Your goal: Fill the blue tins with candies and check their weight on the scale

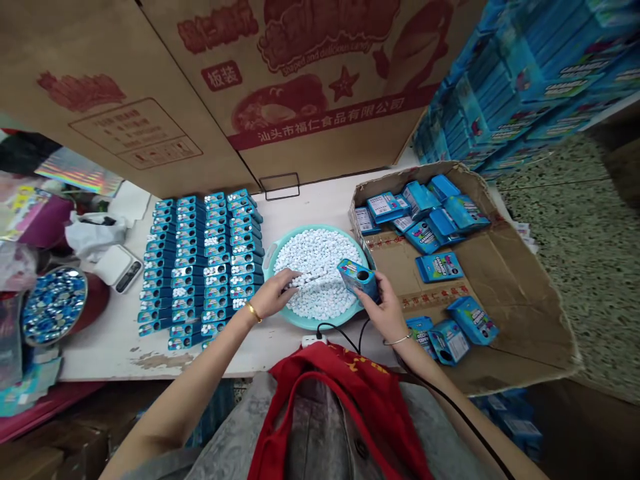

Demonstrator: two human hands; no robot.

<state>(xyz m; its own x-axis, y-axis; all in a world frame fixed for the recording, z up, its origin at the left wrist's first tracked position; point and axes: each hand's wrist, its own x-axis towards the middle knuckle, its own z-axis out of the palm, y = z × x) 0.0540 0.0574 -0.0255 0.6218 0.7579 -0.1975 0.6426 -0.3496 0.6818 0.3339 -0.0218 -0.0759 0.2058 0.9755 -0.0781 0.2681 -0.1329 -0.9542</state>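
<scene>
table (120, 357): over basin (311, 325), r fingers (383, 285) pinch blue box (367, 287), prob. light, crushable; grip sides. l fingers (287, 275) at basin's pellets (320, 250), closure unclear.

Bare forearms (209, 373) reaching forward, left hand (276, 293) with fingers bent, right hand (386, 312) gripping.

"What's around the white scale (114, 265)?"
"A red bowl (99, 297) of shiny blue and silver pieces (54, 305), just left of it. A white plastic bag (95, 233) lies just behind."
"Anything farther back?"
"A purple container (49, 221), behind and left of the scale, and a rainbow-sheened sheet (83, 172)."
"And the printed carton (225, 90)?"
"Behind the scale, stretching right."
</scene>
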